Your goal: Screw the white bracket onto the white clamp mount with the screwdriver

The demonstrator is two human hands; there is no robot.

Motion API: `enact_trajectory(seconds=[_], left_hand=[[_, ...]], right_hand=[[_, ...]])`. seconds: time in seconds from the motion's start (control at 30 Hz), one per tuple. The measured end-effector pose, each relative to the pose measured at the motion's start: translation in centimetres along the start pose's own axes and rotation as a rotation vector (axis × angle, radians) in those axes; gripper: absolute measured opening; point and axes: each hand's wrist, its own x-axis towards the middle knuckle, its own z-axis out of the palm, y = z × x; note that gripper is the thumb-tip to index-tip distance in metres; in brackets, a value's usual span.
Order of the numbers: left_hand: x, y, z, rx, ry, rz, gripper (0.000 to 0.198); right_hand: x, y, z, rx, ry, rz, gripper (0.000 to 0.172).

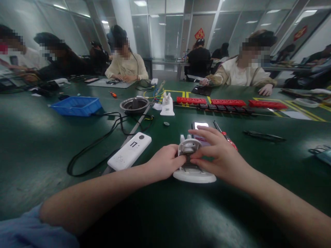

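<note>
A small white device (pixel 190 146) stands on a round white base (pixel 194 176) on the dark green table, right in front of me. My left hand (pixel 165 162) is closed, its fingers pinching the device's left side. My right hand (pixel 216 151) grips the device from the right, with fingers curled over its top and front. Behind the device lies a phone (pixel 200 125) with a lit screen. A red-handled screwdriver (pixel 225 136) lies just beyond my right hand.
A white power bank (pixel 129 151) showing "17" lies to the left, with black cables (pixel 103 137) looping past it. Further back are a blue tray (pixel 76 105), a round metal part (pixel 134 104), a second white device (pixel 167 104) and red strips (pixel 227 102). Several people sit along the far edge.
</note>
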Motion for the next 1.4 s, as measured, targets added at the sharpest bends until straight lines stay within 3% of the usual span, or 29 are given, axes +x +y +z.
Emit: enact_trajectory(seconds=[0.33, 0.63, 1.2, 1.3, 1.4], left_hand=[[-0.1, 0.4, 0.0, 0.055, -0.006, 0.039, 0.015], [-0.1, 0.5, 0.0, 0.122, -0.007, 0.060, 0.013], [-0.1, 0.2, 0.0, 0.117, 0.018, 0.101, 0.013], [0.0, 0.2, 0.0, 0.088, 0.006, 0.070, 0.016], [0.2, -0.1, 0.1, -0.011, -0.036, 0.021, 0.018]], right_hand=[[0.3, 0.0, 0.2, -0.048, 0.002, -0.164, 0.013], [0.4, -0.3, 0.2, -0.101, 0.002, -0.214, 0.012], [0.4, 0.0, 0.6, -0.097, -0.034, -0.203, 0.013], [0.1, 0.1, 0.7, -0.121, -0.013, -0.170, 0.003], [-0.1, 0.2, 1.0, -0.118, 0.074, -0.112, 0.022]])
